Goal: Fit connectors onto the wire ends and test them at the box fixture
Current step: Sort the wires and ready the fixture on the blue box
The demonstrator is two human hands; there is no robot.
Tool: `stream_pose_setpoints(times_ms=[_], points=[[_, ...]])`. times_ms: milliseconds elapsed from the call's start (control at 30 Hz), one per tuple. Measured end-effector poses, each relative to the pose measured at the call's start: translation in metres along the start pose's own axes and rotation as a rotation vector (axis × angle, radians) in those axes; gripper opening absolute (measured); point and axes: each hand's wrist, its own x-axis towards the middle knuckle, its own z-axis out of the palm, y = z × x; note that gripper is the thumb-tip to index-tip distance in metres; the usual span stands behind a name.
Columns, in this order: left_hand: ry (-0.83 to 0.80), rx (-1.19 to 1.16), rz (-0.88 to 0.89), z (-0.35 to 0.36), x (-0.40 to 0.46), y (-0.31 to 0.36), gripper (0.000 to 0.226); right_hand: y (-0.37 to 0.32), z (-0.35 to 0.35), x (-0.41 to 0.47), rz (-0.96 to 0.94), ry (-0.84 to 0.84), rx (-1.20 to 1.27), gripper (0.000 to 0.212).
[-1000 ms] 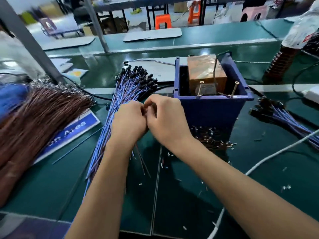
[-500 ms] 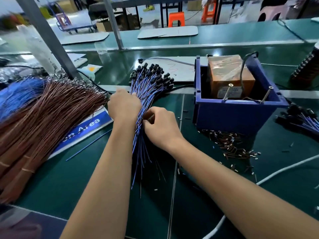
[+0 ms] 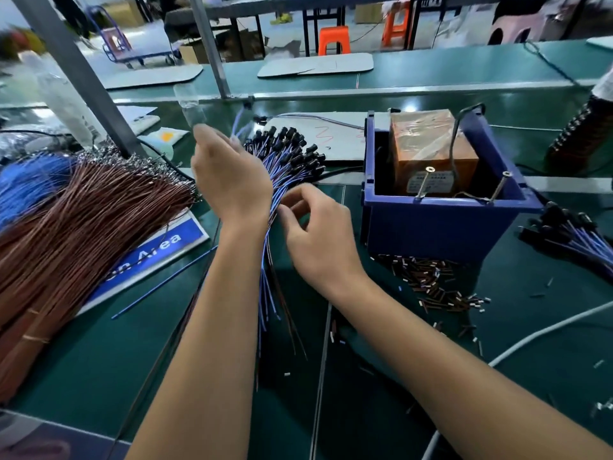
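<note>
A bundle of blue wires with black connector heads lies fanned on the green bench, its bare ends pointing toward me. My left hand is raised over the bundle and grips a single blue wire, which shows blurred above its fingers. My right hand hovers at the bundle's middle with loosely curled fingers, the thumb tip touching the wires. To the right stands the blue box fixture, holding an orange block and two upright screws. In front of the box is a pile of small loose connectors.
A thick sheaf of brown wires covers the left of the bench over a blue sign. Another bundle with black heads lies right of the box. A white cable crosses at lower right. A slanted metal post rises at left.
My left hand has risen from the bundle, drawing a blue wire up and away. My right hand's fingers have loosened and stayed at the bundle's middle. The view has shifted left.
</note>
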Motion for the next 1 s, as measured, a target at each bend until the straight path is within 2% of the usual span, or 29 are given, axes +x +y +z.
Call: stream_pose_setpoints(times_ms=[67, 133, 233, 333, 400, 500, 633, 700, 733, 800, 867, 933, 1000], points=[[0.014, -0.122, -0.006, -0.003, 0.004, 0.013, 0.011, -0.015, -0.005, -0.001, -0.110, 0.041, 0.021, 0.007], [-0.090, -0.136, -0.026, -0.003, 0.012, 0.022, 0.006, -0.027, -0.009, -0.001, -0.136, 0.052, 0.038, 0.009], [-0.267, -0.188, -0.105, -0.002, 0.013, 0.027, 0.015, -0.034, -0.014, 0.000, -0.073, 0.021, 0.059, 0.008], [-0.266, -0.225, -0.160, -0.003, 0.003, 0.026, 0.005, -0.032, -0.016, -0.001, 0.092, -0.023, 0.164, 0.012], [-0.305, -0.387, -0.256, -0.005, -0.002, 0.028, 0.012, -0.030, -0.015, -0.003, 0.154, -0.051, 0.188, 0.020], [-0.476, -0.686, -0.374, -0.016, -0.005, 0.039, 0.014, -0.028, -0.011, -0.004, 0.114, -0.109, 0.199, 0.032], [-0.538, -0.813, -0.362, -0.028, -0.005, 0.049, 0.029, -0.027, -0.006, 0.002, 0.147, -0.133, 0.506, 0.029], [-0.546, -0.706, -0.340, -0.027, -0.003, 0.047, 0.034, -0.024, -0.003, 0.007, 0.232, -0.132, 0.571, 0.022], [-0.528, -0.525, -0.269, -0.025, -0.004, 0.042, 0.034, -0.021, -0.002, 0.008, 0.278, -0.146, 0.548, 0.019], [-0.385, -0.088, -0.067, -0.017, -0.008, 0.025, 0.029, -0.013, 0.001, 0.008, 0.355, -0.208, 0.451, 0.017], [-0.303, 0.176, 0.026, -0.014, -0.014, 0.008, 0.027, -0.004, 0.003, 0.003, 0.408, -0.275, 0.393, 0.015], [-0.357, 0.312, 0.049, -0.010, -0.017, -0.008, 0.030, 0.002, 0.004, -0.003, 0.437, -0.307, 0.393, 0.016], [-0.345, 0.346, 0.057, -0.006, -0.019, -0.015, 0.031, 0.004, 0.004, -0.005, 0.457, -0.311, 0.420, 0.019]])
